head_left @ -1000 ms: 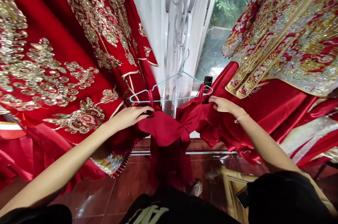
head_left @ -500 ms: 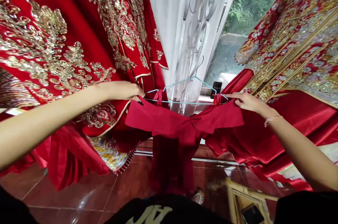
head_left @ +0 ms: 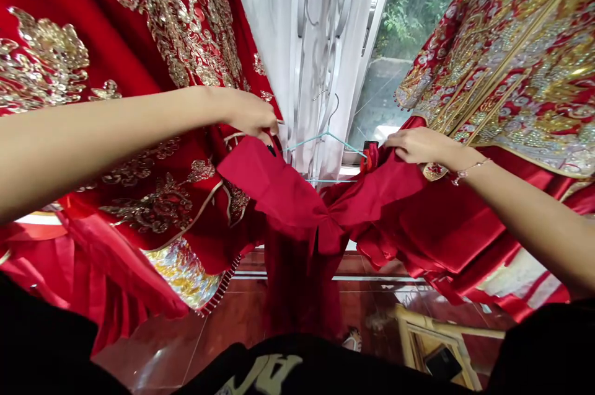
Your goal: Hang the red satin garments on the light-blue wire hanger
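Observation:
A plain dark red garment [head_left: 297, 209] hangs by thin loops from a light blue wire hanger [head_left: 325, 137] in front of a white curtain. My left hand [head_left: 248, 115] pinches the garment's left top corner beside the hanger's left end. At the hanger's right end, my right hand [head_left: 416, 146], with a thin bracelet on its wrist, is closed on the garment's right top corner. The cloth sags in a V between the two hands and falls toward the floor.
Red gowns with gold embroidery hang on the left [head_left: 116, 72] and right [head_left: 511, 60]. A white curtain [head_left: 320, 41] and a window are behind the hanger. Below are red floor tiles [head_left: 223, 327] and a bamboo stool [head_left: 432, 339] at lower right.
Both hands have risen with the garment's top corners, lifting the hanger higher. The cloth now sags in a deeper V between them.

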`<state>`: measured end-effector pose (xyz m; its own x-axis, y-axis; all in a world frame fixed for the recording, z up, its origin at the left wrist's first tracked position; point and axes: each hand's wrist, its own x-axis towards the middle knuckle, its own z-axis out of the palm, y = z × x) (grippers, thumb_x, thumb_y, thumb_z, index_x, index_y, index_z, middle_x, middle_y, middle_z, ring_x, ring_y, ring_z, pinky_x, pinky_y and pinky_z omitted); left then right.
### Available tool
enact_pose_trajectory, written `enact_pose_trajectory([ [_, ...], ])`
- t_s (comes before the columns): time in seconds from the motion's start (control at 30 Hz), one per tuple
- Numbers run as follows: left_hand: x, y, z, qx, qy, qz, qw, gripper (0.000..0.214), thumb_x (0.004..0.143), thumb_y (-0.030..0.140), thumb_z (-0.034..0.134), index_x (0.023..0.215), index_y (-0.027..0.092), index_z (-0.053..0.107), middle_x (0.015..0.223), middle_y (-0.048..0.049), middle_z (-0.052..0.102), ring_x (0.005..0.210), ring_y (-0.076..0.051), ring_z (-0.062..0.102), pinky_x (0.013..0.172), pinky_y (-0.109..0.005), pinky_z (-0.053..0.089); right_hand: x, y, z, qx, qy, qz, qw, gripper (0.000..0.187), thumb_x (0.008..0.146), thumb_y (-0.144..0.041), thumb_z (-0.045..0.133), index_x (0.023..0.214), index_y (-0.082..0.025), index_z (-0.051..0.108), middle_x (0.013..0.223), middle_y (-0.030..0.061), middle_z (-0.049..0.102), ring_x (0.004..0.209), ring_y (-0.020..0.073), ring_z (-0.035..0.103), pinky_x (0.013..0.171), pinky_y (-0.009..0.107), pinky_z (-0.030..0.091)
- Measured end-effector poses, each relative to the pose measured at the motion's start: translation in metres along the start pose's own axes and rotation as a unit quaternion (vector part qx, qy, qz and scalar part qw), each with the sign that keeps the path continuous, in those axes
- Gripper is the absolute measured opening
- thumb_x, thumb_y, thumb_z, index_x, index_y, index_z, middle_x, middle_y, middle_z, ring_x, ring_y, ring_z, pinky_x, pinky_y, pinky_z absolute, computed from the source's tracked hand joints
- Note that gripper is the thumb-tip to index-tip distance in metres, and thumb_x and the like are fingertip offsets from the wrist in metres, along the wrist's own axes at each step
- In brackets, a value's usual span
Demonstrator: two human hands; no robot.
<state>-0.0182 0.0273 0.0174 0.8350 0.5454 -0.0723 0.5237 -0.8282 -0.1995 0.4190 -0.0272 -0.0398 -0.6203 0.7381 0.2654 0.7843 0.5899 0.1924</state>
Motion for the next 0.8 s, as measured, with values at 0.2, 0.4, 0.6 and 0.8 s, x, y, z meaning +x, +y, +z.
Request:
enact_pose_trajectory([
  [0.2,0.032,0.035,-0.008,-0.030,-0.007,0.034,0.999,0.025,0.087,0.043,0.066,0.078,0.021,0.073,0.074,-0.0054,0.066,0.083,-0.023,0.065,0.077,-0.033,0.044,0.023,-0.030,-0.010,-0.017,-0.081,-0.086,0.993,0.042,0.076,-0.011,0.053,0.110,-0.026,0.073,0.102,0.0063,0.075,0.087,0.0222,0.067,0.073,0.034,0.046],
  [0.4,0.027,0.047,0.002,-0.001,-0.049,0.063,0.997,0.032,0.091,0.044,0.059,0.070,0.021,0.069,0.073,-0.0052,0.068,0.073,-0.020,0.062,0.069,-0.030,0.044,0.024,-0.030,0.004,0.037,-0.142,-0.092,0.985,0.029,0.073,-0.010,0.052,0.086,-0.024,0.073,0.088,0.0063,0.074,0.079,0.0205,0.066,0.071,0.032,0.047],
  [0.6,0.020,0.044,0.002,-0.013,-0.037,0.067,0.997,0.030,0.089,0.043,0.062,0.067,0.022,0.067,0.069,-0.0043,0.069,0.068,-0.019,0.062,0.063,-0.028,0.043,0.025,-0.041,-0.002,0.048,-0.079,-0.051,0.994,0.058,0.075,-0.012,0.048,0.132,-0.022,0.057,0.074,0.0011,0.068,0.060,0.0164,0.056,0.060,0.030,0.041],
  [0.8,0.015,0.041,0.008,-0.052,-0.006,0.036,0.998,0.029,0.085,0.041,0.067,0.062,0.022,0.064,0.069,-0.0040,0.069,0.068,-0.019,0.063,0.063,-0.029,0.042,0.023,-0.058,-0.007,-0.018,-0.081,-0.094,0.992,0.048,0.080,-0.015,0.046,0.123,-0.023,0.064,0.076,0.0041,0.069,0.061,0.0168,0.055,0.061,0.032,0.036],
])
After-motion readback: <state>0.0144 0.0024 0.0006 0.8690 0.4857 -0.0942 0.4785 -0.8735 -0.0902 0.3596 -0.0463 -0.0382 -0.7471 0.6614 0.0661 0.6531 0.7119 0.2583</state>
